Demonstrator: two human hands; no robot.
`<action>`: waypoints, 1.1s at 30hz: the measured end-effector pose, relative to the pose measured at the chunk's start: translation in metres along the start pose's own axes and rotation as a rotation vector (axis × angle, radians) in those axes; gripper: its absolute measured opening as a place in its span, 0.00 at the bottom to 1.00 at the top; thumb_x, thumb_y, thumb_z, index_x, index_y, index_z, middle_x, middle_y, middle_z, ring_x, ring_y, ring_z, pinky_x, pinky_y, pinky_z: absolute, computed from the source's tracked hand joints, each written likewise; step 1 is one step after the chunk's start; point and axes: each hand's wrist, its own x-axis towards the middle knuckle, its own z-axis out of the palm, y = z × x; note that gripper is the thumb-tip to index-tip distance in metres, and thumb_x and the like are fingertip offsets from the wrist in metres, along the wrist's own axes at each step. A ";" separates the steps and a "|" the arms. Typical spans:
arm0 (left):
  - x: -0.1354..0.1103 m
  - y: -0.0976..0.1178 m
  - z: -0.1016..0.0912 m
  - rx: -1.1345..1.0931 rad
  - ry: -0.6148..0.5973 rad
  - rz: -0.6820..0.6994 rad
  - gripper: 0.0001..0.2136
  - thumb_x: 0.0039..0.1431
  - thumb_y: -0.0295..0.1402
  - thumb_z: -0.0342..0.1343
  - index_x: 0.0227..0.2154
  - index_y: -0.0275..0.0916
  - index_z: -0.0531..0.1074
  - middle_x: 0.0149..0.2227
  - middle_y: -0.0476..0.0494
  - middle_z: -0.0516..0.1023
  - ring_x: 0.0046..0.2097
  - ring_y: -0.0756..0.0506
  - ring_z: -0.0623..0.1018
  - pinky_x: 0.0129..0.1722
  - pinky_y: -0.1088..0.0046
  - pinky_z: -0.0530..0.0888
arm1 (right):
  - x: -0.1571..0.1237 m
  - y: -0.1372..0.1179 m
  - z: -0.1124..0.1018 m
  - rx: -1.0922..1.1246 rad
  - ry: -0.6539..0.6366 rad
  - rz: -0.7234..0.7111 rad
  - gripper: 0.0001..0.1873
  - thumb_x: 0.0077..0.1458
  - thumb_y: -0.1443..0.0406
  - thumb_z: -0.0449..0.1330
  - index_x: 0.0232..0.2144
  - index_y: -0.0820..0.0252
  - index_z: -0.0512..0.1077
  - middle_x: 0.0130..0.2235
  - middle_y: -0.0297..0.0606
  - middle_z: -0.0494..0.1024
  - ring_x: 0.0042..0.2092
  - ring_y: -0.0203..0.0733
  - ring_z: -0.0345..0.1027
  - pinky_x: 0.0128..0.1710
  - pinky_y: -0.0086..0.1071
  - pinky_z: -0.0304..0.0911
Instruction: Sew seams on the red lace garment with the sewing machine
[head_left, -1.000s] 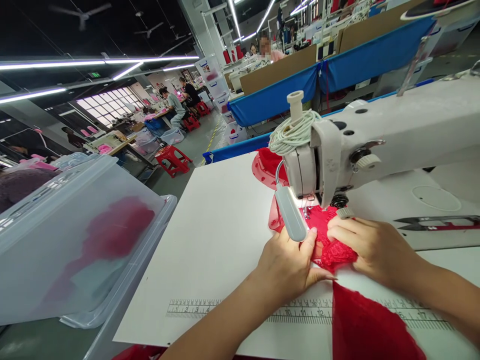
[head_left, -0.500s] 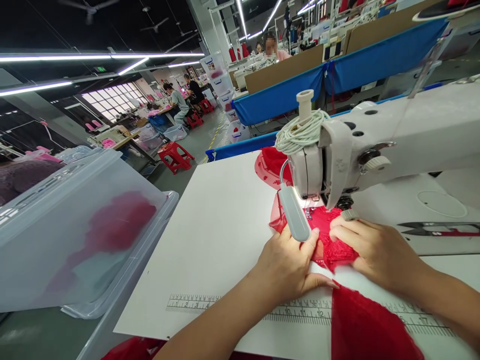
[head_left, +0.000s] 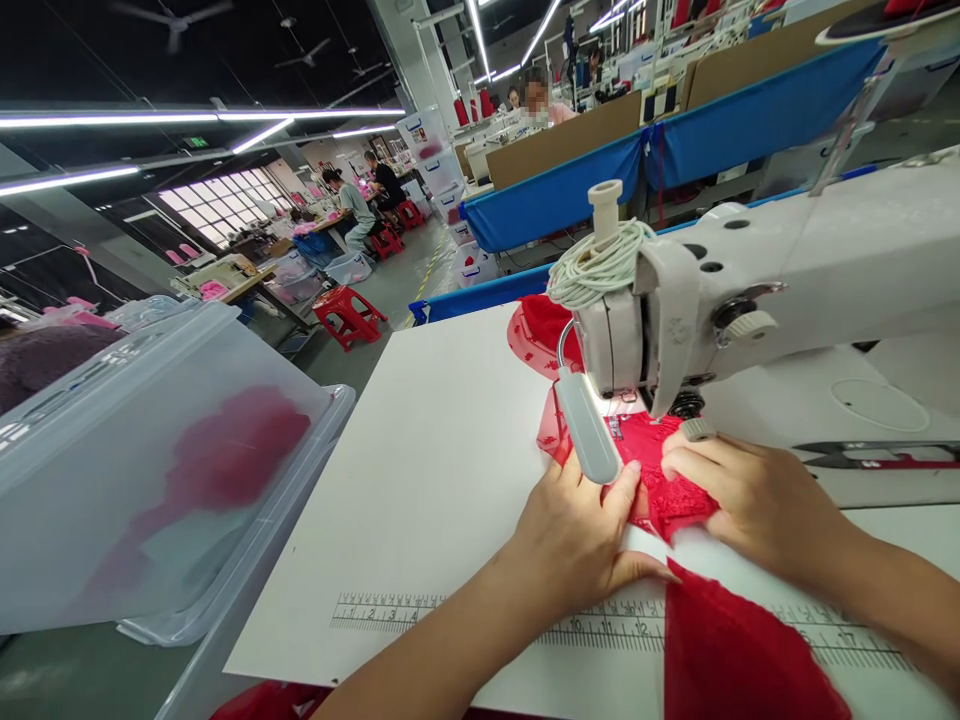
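Red lace fabric (head_left: 679, 500) lies under the needle area of a white sewing machine (head_left: 832, 250). My left hand (head_left: 570, 525) rests flat on its left part, thumb stretched out; some fingertips are hidden behind a small grey lamp (head_left: 590, 430). On the right side, my right hand (head_left: 754, 495) has its fingers curled and pinched on the lace, close to the presser foot. A sheer red piece (head_left: 735, 650) hangs toward the table's front edge, its tip near my left thumb. More red mesh (head_left: 536, 340) lies behind the machine head.
Thread snips (head_left: 870, 456) lie on the machine bed at right. A printed ruler (head_left: 585, 628) runs along the white table (head_left: 360, 480). At left stands a translucent plastic box (head_left: 187, 520) with red cloth inside. Beyond are a red stool (head_left: 349, 315) and people at other machines.
The view has shifted very slightly. Both hands keep nearly the same places on the red lace, and the fabric by the needle has barely moved.
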 end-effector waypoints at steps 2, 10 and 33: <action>0.000 0.000 0.001 0.009 0.007 -0.001 0.44 0.64 0.66 0.33 0.58 0.28 0.70 0.48 0.25 0.79 0.50 0.31 0.80 0.49 0.54 0.77 | -0.001 0.000 0.001 -0.010 -0.004 0.004 0.19 0.34 0.77 0.50 0.30 0.56 0.68 0.31 0.35 0.76 0.27 0.41 0.65 0.23 0.33 0.51; -0.001 -0.001 0.006 0.038 0.048 -0.020 0.44 0.64 0.66 0.34 0.58 0.30 0.72 0.52 0.25 0.78 0.56 0.29 0.77 0.53 0.51 0.75 | -0.002 0.000 0.003 -0.022 -0.003 0.018 0.18 0.37 0.77 0.49 0.31 0.56 0.68 0.36 0.37 0.78 0.29 0.41 0.68 0.21 0.33 0.50; 0.011 0.005 -0.013 0.039 -0.027 -0.003 0.12 0.54 0.15 0.47 0.25 0.39 0.65 0.25 0.48 0.68 0.25 0.48 0.67 0.19 0.71 0.57 | 0.004 -0.014 -0.016 -0.194 0.072 -0.125 0.12 0.61 0.71 0.54 0.43 0.59 0.75 0.45 0.45 0.81 0.36 0.45 0.74 0.31 0.36 0.65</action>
